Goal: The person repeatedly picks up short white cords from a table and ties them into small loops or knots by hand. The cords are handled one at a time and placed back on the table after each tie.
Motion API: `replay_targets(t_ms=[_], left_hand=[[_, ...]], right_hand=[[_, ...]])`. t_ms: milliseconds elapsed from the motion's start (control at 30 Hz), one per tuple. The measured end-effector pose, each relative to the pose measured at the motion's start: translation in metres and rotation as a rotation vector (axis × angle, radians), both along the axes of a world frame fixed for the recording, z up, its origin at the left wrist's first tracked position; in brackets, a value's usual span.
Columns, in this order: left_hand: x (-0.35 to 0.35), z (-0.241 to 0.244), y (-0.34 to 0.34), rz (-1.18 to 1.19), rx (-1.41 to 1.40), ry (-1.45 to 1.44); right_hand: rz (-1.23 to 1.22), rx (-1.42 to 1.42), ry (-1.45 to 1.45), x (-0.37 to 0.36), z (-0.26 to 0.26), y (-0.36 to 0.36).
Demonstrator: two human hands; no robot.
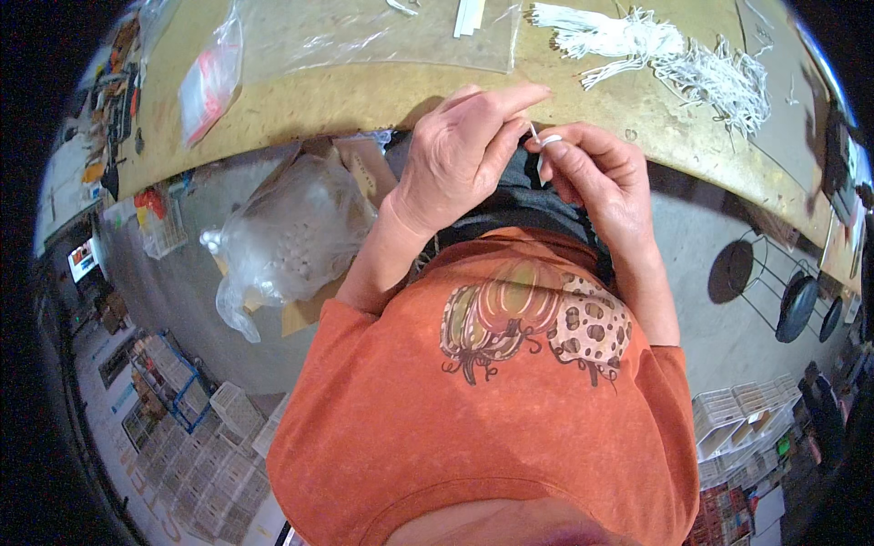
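Observation:
Just off the near edge of the workbench (382, 99), both hands meet over a thin white cord (534, 131). My left hand (471, 140) pinches one end between thumb and fingers, its index finger stretched out to the right. Between the thumb and fingertips of my right hand (597, 164) is a small white piece (548, 142) on the cord; its exact kind is hard to make out. On the bench, beyond my right hand, lie a bundle of white cords (614, 34) and a looser, tangled heap of white cords (717, 85).
A clear plastic sheet (403, 41) with white strips (468, 17) covers part of the bench. At the left lies a plastic bag with red edging (208, 89). Below the bench, a cardboard box (300, 317) holds a clear bag of small white pieces (293, 239). Stacked crates (730, 416) stand behind.

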State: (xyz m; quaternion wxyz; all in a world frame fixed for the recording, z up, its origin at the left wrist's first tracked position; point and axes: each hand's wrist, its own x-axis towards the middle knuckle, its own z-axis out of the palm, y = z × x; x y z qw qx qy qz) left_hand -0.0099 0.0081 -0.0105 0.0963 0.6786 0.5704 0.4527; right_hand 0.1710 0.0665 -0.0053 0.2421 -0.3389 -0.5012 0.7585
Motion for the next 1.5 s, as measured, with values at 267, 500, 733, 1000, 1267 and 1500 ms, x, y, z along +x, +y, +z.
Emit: replay_targets(t_ms=[267, 500, 733, 1000, 1267, 1500], left_hand=[[-0.002, 0.001, 0.006, -0.001, -0.037, -0.171], [0.009, 0.014, -0.007, 0.027, 0.109, -0.045], [0.014, 0.005, -0.004, 0.111, 0.034, -0.012], [0.015, 0.012, -0.003, 0.153, -0.099, -0.063], [0.005, 0.002, 0.0, 0.201, -0.137, -0.208], [0.002, -0.003, 0.004, 0.174, -0.148, -0.405]], right_hand=[[0.108, -0.368, 0.214, -0.001, -0.013, 0.005], [-0.137, -0.217, 0.168, -0.007, -0.009, -0.001], [-0.179, -0.042, 0.101, -0.008, -0.016, -0.006], [-0.268, 0.662, -0.158, -0.014, -0.025, -0.017], [-0.12, 0.657, -0.226, -0.01, -0.019, -0.014], [-0.029, 0.069, -0.015, -0.002, -0.004, -0.008]])
